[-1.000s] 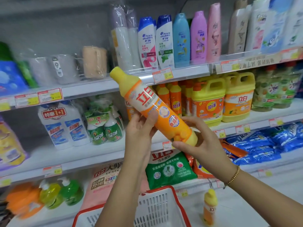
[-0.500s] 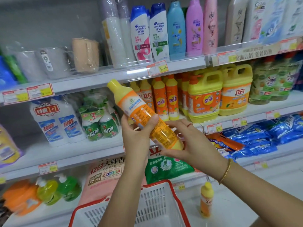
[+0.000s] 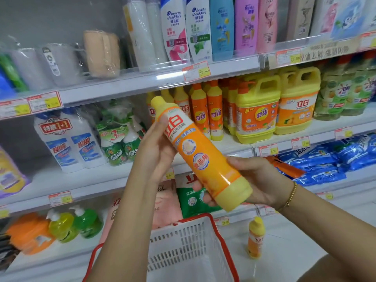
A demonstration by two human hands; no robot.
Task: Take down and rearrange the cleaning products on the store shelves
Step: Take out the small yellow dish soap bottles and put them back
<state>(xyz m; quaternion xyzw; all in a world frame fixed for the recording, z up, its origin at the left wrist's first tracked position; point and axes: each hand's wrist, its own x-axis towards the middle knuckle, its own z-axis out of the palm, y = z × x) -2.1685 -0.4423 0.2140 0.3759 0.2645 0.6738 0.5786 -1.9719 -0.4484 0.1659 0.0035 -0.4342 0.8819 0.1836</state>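
Note:
I hold an orange and yellow dish soap bottle (image 3: 195, 151) tilted in front of the shelves, cap up to the left. My left hand (image 3: 156, 149) grips its upper part near the neck. My right hand (image 3: 258, 182) cradles the yellow base from below. Behind the bottle, on the middle shelf (image 3: 305, 137), stand more bottles of the same kind (image 3: 205, 110) and two yellow jugs (image 3: 276, 106). Another small orange bottle (image 3: 255, 238) stands upright on the floor at the lower right.
A white basket with a red rim (image 3: 195, 220) sits below my arms. Shampoo bottles (image 3: 203, 27) line the top shelf. White spray bottles (image 3: 69, 139) and green bottles (image 3: 120, 139) stand at middle left; blue packets (image 3: 329, 159) lie at right; a green bag (image 3: 193, 198) below.
The bottle has turned in my hands so its front label faces me, and it sits lower and more to the right. The view has shifted closer to the shelves.

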